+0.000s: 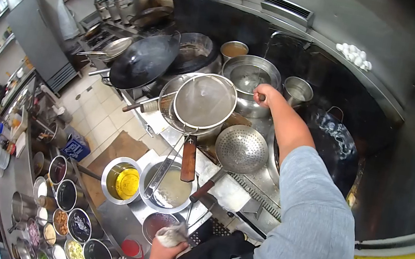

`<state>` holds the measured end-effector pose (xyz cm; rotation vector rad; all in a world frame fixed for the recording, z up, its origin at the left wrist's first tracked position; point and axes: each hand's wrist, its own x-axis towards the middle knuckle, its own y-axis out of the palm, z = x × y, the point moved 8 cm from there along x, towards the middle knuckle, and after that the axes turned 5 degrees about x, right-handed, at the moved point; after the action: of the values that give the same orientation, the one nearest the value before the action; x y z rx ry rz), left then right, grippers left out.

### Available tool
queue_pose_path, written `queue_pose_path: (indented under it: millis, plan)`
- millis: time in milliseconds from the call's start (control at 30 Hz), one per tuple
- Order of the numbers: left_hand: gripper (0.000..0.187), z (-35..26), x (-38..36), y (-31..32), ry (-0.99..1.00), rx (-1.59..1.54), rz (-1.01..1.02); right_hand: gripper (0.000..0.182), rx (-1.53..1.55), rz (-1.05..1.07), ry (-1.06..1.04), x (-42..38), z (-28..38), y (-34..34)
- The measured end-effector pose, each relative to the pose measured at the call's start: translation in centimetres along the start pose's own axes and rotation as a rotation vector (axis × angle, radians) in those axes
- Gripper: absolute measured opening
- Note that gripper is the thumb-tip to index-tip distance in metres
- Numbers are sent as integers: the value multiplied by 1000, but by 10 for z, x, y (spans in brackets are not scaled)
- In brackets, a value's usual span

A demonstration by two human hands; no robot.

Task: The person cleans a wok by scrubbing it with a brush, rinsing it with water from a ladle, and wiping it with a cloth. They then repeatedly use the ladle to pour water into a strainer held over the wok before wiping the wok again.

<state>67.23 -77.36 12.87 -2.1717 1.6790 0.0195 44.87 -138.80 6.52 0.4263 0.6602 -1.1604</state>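
Observation:
My right hand (264, 95) is closed round a dark handle, over the front edge of a large steel pot (253, 107). Inside that pot lies a round strainer (247, 76) with water in it, below a thin faucet (269, 43). Low in the view my left hand (167, 251) grips a crumpled pale cloth (172, 235), beside a bowl of reddish liquid (156, 225). Between my hands lie a perforated ladle (241, 149) and a fine mesh strainer (205, 101) with a wooden handle.
A black wok (143, 63) stands at the left, another wok (332, 146) at the right. Bowls of yellow oil (127, 183) and cloudy liquid (173, 187) sit near my left hand. Several ingredient containers (79, 224) fill the lower left. Eggs (355, 55) lie on the back ledge.

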Motion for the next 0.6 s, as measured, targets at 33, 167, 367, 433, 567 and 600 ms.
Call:
queue_pose_path:
  millis: [33,167,367,433,567,600]
  plan:
    - [36,-2,-13,-9,-31,62,-46,20,773,67,136,-28,-14,21]
    - [32,3,-41,-21,-95,-103,-172,24,936,343,44,-56,-22,20]
    - [33,-26,-19,6,17,38,-59,22,1033,457,90,-133,-48,-8]
    - [36,-34,-4,26,-40,136,52,16,1046,460,72,-165,-56,-21]
    - [39,-46,34,78,105,-4,227,27,1079,492,56,-236,-72,-49]
    - [41,-48,43,92,141,68,286,30,1127,598,93,-258,-76,-52]
